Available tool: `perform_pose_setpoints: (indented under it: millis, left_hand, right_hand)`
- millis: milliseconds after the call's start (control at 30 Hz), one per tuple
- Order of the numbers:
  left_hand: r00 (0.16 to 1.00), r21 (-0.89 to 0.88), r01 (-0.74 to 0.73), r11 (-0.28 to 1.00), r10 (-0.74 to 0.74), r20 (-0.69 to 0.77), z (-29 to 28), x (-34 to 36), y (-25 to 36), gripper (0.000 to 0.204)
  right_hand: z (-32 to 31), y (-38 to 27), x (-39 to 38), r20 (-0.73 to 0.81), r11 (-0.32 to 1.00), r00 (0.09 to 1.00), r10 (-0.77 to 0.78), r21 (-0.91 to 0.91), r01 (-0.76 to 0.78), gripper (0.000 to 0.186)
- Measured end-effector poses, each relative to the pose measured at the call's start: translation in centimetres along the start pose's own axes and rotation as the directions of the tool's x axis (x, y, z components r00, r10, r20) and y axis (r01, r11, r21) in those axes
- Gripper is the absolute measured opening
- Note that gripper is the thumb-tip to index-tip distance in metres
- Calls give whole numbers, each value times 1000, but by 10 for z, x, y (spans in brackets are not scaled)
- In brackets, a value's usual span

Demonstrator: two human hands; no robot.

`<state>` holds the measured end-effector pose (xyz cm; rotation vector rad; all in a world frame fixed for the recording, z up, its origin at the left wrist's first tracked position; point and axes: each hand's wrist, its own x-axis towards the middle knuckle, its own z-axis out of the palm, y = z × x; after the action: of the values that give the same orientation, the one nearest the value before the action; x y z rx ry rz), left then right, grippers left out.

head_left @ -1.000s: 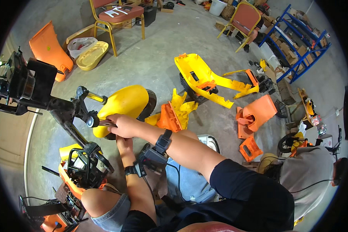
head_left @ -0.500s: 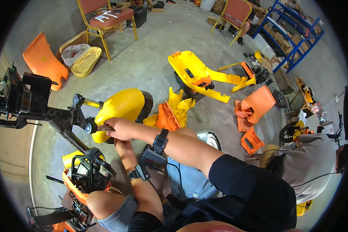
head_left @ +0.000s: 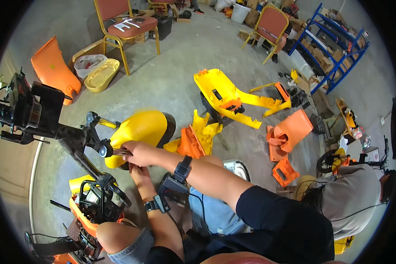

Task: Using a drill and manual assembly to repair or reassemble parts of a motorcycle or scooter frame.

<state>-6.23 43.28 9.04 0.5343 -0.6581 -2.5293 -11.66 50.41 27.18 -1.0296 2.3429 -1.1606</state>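
A yellow front fender [head_left: 138, 132] covers the black wheel [head_left: 169, 127] of a small dark-framed electric bike on my left. My right hand [head_left: 138, 153] reaches across to the fender's near side, its fingers curled round the end of a metal fork leg [head_left: 118, 152]. Just below it, my left hand [head_left: 140, 174] is raised to the fender's lower edge by the wheel. Its fingers are bent together, and whatever lies between them is hidden. The bike's stem [head_left: 75, 143] and handlebar [head_left: 26, 108] extend to the left of my hands.
Loose yellow body panels [head_left: 222, 90] and orange panels [head_left: 290, 130] lie ahead and to the right. A cordless power tool [head_left: 174, 187] is beside my knee. At the right crouches another person [head_left: 354, 198]. Chairs [head_left: 130, 28] and a blue shelf [head_left: 332, 48] stand farther back.
The whole scene has shifted slightly downward in the view as my head tilted. Both hands stay at the same spot by the fender and fork, with little visible movement.
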Motion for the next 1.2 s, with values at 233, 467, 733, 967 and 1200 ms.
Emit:
perform_pose_setpoints:
  millis: [233,467,733,967,1200]
  left_hand:
    - [997,28,38,999,-36,-65,21,-6,6,41]
    - [998,154,-23,988,33,-61,12,-5,-2,43]
    - [995,264,-79,961,92,-38,7,-5,-16,48]
    - [990,295,-119,948,135,-34,0,-7,-13,46]
    - [976,199,-131,971,162,-147,5,-11,-15,40]
  right_hand:
    - [-1,-2,0,1,1000,1000,9,-25,-9,37]
    - [3,1,3,7,999,1000,22,-46,-22,35]
    - [7,14,5,-53,1000,999,-11,-29,9,34]
    - [11,10,6,-16,999,1000,-8,-45,7,32]
    - [10,-2,6,33,1000,999,8,-20,-7,41]
